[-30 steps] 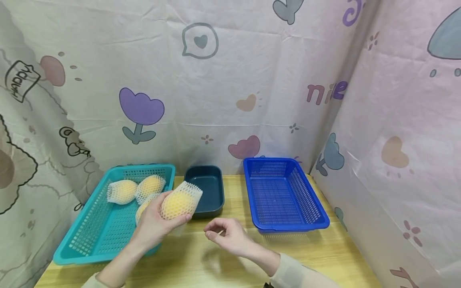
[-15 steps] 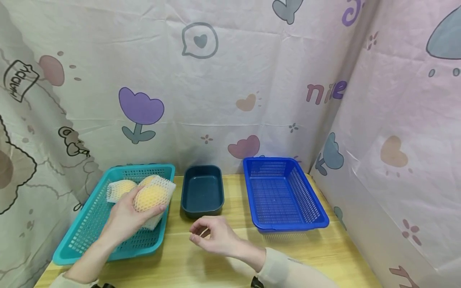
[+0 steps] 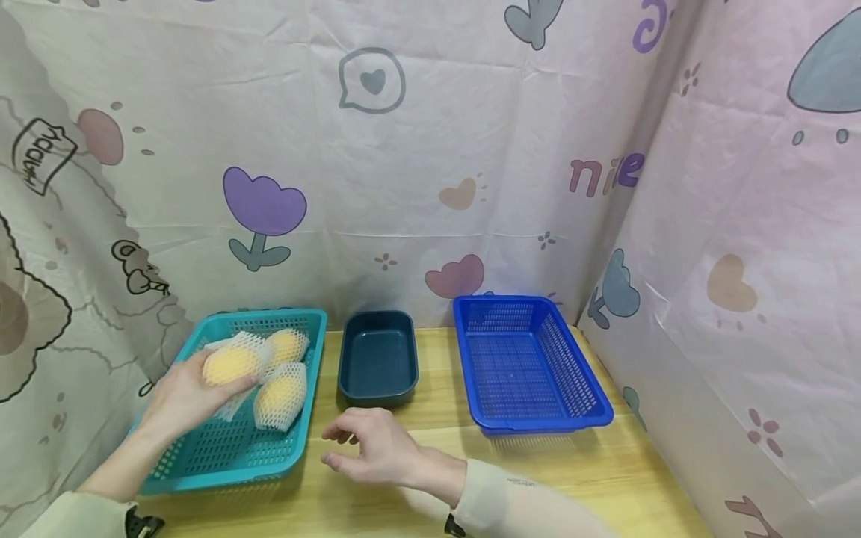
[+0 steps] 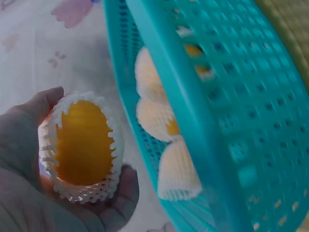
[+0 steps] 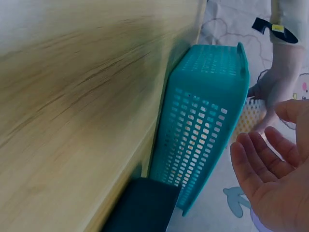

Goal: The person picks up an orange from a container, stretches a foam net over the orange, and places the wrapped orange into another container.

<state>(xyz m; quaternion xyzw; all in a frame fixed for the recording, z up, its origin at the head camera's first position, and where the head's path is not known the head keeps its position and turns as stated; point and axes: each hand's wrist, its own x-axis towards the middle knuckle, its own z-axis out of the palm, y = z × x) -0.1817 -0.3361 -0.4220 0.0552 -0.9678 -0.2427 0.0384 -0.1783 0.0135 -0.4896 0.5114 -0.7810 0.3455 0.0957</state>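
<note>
My left hand (image 3: 184,392) grips a yellow mango (image 3: 231,365) in a white foam net, raised over the turquoise basket (image 3: 265,469). The left wrist view shows the mango's bare yellow end (image 4: 83,142) through the net's opening, with thumb and fingers round its sides. Three other netted mangoes lie in the basket; one mango (image 3: 281,396) is nearest its right side, another mango (image 3: 287,348) behind it, and the third is mostly hidden by the held one. My right hand (image 3: 377,448) hovers right of the basket, fingers loosely bent, holding nothing.
A dark teal rectangular tray (image 3: 378,359) stands right of the turquoise basket. Farther right is a blue perforated basket (image 3: 538,427). All stand on a wooden table (image 3: 430,381), with a patterned cloth (image 3: 377,187) hanging behind and at both sides.
My left hand has carried the mango leftward, from beside the dark tray to above the turquoise basket's left part. My right hand has drifted left, and its fingers have spread a little.
</note>
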